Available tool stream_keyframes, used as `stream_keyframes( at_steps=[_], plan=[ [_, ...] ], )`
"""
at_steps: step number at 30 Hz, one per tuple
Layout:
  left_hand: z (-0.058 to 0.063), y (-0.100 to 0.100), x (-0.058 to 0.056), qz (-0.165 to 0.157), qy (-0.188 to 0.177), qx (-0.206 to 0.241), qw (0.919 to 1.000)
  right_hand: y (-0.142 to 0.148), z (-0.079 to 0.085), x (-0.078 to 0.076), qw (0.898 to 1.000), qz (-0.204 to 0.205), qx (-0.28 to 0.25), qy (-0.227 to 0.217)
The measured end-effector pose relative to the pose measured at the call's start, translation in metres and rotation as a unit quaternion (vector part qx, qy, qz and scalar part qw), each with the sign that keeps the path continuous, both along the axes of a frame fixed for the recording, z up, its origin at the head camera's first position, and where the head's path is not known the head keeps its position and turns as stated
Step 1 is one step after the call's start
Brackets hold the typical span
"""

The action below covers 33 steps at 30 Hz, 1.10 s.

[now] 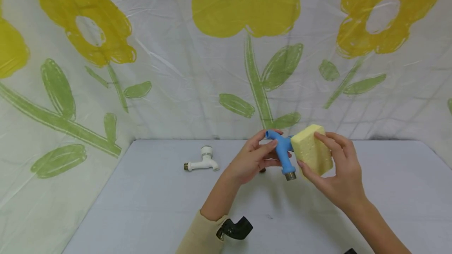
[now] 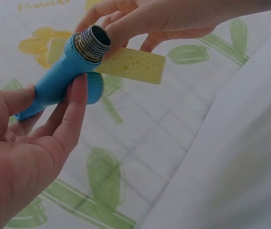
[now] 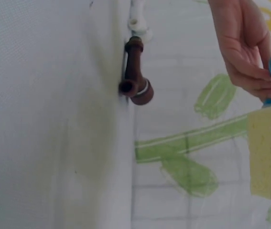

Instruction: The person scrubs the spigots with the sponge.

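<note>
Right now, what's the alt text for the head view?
A person's left hand holds a blue tap above a pale table while the right hand holds a yellow sponge beside it. A white tap lies on the table further left; a flower-patterned sheet fills the background.

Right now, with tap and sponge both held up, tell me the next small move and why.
Probably wipe the yellow sponge along the blue tap: the left hand grips the tap, and the right hand pinches the sponge beside it.

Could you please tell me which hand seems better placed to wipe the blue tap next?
Probably the right hand: it holds the yellow sponge beside the blue tap, which the left hand grips.
</note>
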<state>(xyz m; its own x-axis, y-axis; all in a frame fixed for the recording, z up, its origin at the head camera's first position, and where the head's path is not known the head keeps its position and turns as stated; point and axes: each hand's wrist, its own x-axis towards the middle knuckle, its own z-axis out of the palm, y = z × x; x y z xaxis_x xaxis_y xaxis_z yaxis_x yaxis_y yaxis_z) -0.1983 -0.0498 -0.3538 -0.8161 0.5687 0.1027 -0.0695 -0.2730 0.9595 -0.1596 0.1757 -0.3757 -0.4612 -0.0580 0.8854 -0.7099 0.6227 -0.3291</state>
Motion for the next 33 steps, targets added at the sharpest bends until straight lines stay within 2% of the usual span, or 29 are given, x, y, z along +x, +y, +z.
stream_keyframes(
  at_steps=[5,10,23,27,33],
  plan=[
    [-0.003,-0.001,-0.001,-0.011,-0.010,0.001,0.9999,0.000,0.001,0.001,1.000,-0.004,-0.001,0.004],
    [-0.003,-0.003,-0.002,-0.009,-0.027,0.000,0.9996,-0.001,-0.001,0.002,1.000,0.007,0.017,-0.001],
    [0.001,-0.005,-0.002,0.022,-0.058,-0.018,0.9979,-0.004,0.002,0.005,0.998,-0.009,0.065,0.003],
    [0.001,-0.010,-0.005,0.016,-0.042,-0.029,0.9986,-0.003,0.004,0.005,0.998,-0.005,0.062,-0.001],
    [0.003,-0.019,-0.007,0.022,0.000,-0.081,0.9965,0.001,0.008,0.007,0.997,0.020,0.067,-0.016]
  ],
)
